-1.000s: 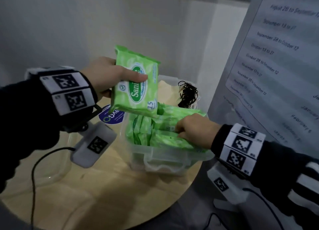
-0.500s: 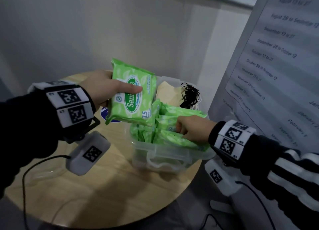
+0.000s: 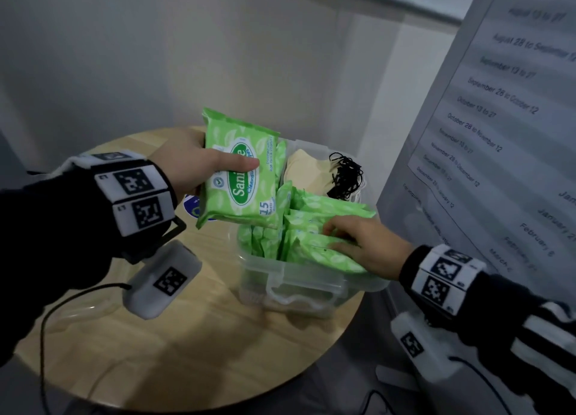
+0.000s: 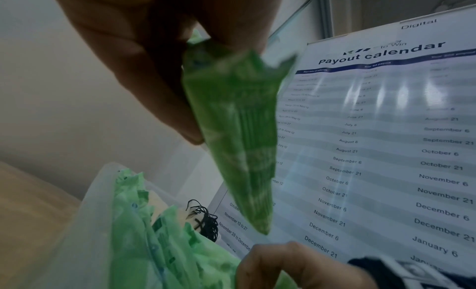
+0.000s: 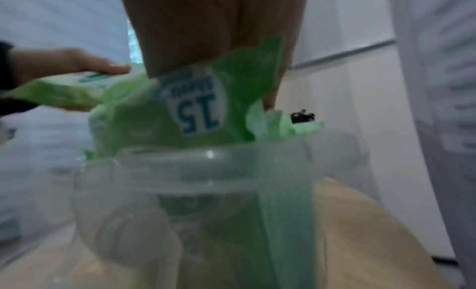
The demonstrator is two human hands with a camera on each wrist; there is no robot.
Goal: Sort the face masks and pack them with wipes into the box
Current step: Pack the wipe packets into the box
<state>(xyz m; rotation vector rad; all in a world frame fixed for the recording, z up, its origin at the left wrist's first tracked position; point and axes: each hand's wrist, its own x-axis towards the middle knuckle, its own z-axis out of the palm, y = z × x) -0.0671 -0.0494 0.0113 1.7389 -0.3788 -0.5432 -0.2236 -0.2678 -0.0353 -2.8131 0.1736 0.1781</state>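
With the left hand (image 3: 190,162) clamped on a wipes pack (image 3: 240,177) above the crowded box (image 3: 311,285) and the right hand (image 3: 361,243), fingers flat, parting packs inside, forcing it could crush the masks (image 3: 304,171) behind.

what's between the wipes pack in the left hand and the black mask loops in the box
A folded beige face mask stands there, against the clear plastic box's far wall, seen in the head view.

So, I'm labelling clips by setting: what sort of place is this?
Probably an office corner: a "Payout calendar" poster on a stand, a small round wooden table and plain walls.
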